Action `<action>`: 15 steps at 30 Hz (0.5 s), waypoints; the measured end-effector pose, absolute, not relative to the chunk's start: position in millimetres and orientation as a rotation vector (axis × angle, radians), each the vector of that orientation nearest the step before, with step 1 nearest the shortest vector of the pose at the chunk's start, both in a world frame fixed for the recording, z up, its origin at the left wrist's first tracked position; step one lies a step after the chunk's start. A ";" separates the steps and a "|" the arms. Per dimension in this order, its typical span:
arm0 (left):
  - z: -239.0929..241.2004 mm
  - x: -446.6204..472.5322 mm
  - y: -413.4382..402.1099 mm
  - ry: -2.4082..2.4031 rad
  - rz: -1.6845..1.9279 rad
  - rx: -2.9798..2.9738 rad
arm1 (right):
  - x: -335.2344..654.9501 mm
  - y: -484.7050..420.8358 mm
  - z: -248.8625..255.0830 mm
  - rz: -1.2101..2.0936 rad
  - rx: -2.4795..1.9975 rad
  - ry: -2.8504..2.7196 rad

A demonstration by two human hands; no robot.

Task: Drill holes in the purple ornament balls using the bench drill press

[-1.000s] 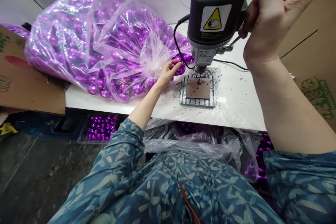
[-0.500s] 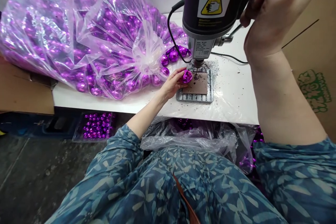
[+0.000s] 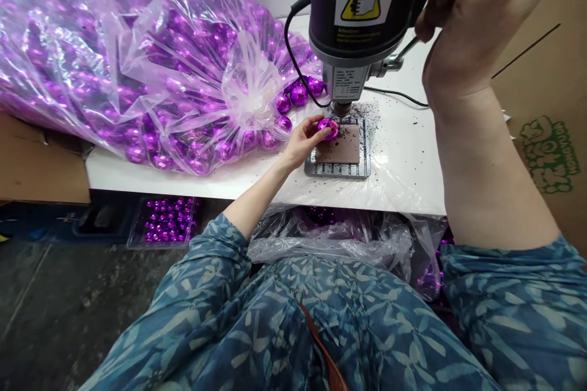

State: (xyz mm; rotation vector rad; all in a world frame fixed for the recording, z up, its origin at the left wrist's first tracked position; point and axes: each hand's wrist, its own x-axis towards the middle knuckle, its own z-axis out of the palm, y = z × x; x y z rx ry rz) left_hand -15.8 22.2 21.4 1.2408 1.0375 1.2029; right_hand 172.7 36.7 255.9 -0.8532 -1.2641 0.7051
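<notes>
My left hand (image 3: pixel 305 139) pinches a shiny purple ball (image 3: pixel 328 129) and holds it on the brown pad of the drill's metal base plate (image 3: pixel 339 168), right under the chuck (image 3: pixel 342 108). The dark grey bench drill head (image 3: pixel 362 6) with a yellow warning sticker stands above it. My right hand (image 3: pixel 477 12) is raised at the upper right, closed round the drill's feed lever (image 3: pixel 401 55). A big clear plastic bag (image 3: pixel 137 61) full of purple balls lies on the white table (image 3: pixel 403 165) to the left, its mouth open toward the drill.
Several loose purple balls (image 3: pixel 298 95) lie at the bag's mouth. Dark drilling dust is scattered round the plate. Cardboard boxes stand at left (image 3: pixel 41 165) and right (image 3: pixel 550 104). A tray of purple balls (image 3: pixel 167 220) sits below, and a plastic-lined bag (image 3: pixel 343 241) hangs at the table's front edge.
My left hand picked a purple ball from the bag's mouth and brought it right onto the drill plate under the chuck. My right hand has stayed on the lever.
</notes>
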 end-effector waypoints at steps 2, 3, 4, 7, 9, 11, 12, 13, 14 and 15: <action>15.1 -16.6 26.5 1.029 1.178 1.310 | 172.3 37.1 255.7 0.712 -0.856 -1.244; 13.0 -16.4 27.9 1.030 1.170 1.341 | 172.0 36.4 255.8 0.714 -0.857 -1.243; 11.5 -16.0 28.9 1.034 1.169 1.370 | 171.6 35.3 256.1 0.714 -0.856 -1.245; 10.8 -13.0 29.9 1.072 1.178 1.467 | 170.4 31.5 257.7 0.712 -0.850 -1.252; 12.4 -10.3 29.3 1.103 1.178 1.536 | 170.1 29.7 259.1 0.708 -0.855 -1.264; 14.1 -7.5 27.7 1.120 1.167 1.602 | 170.1 28.4 260.4 0.708 -0.865 -1.264; 14.7 -6.4 26.6 1.127 1.159 1.632 | 170.1 27.9 260.8 0.706 -0.871 -1.261; 15.1 -5.5 25.4 1.132 1.152 1.659 | 170.1 27.5 261.2 0.704 -0.879 -1.257; 15.2 -4.8 24.0 1.134 1.146 1.686 | 170.2 27.2 261.4 0.702 -0.887 -1.257; 15.0 -4.4 22.7 1.134 1.143 1.713 | 170.3 27.1 261.4 0.704 -0.896 -1.259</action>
